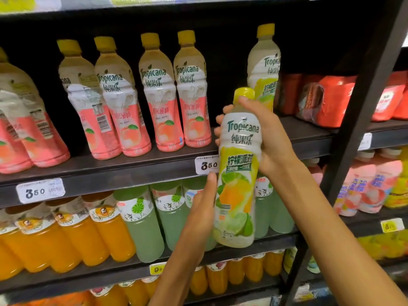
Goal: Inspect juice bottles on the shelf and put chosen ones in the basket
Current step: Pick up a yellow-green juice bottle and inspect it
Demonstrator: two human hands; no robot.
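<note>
Lemon-lime bottle (237, 173) held out in front of the shelf edge (132, 173), upright with a slight tilt, label facing the camera. Right hand (265, 138) wraps its upper half, fingers round the back, thumb up by the yellow cap. Left hand (204, 208) lies flat against the lower left side, fingers straight, steadying rather than gripping. No basket in view.

Risks, judged from this:
- Grip sits high on the narrow shoulder and the heavy liquid hangs below; if the flat left hand drops away the bottom could swing and slip.
- Shrink-sleeve looks glossy and slick, so a loose hold may slide.
- Second lemon bottle (263, 62) stands just behind and above the held one on the shelf; a knock while turning could tip it.
- Peach bottles (159, 91) stand in a tight row left of the held bottle, some leaning; a bump could topple several.
- Price tag (206, 165) sits just left of the held bottle, near the left fingertips; it could snag.

Materials: held bottle is clear plastic, waisted, ribbed above the label, pale cloudy juice, printed film sleeve in green and yellow. Shelf edge is dark matte metal. Orange bottles (72, 237) and pale green bottles (143, 228) below the held one are rounder and squatter.
</note>
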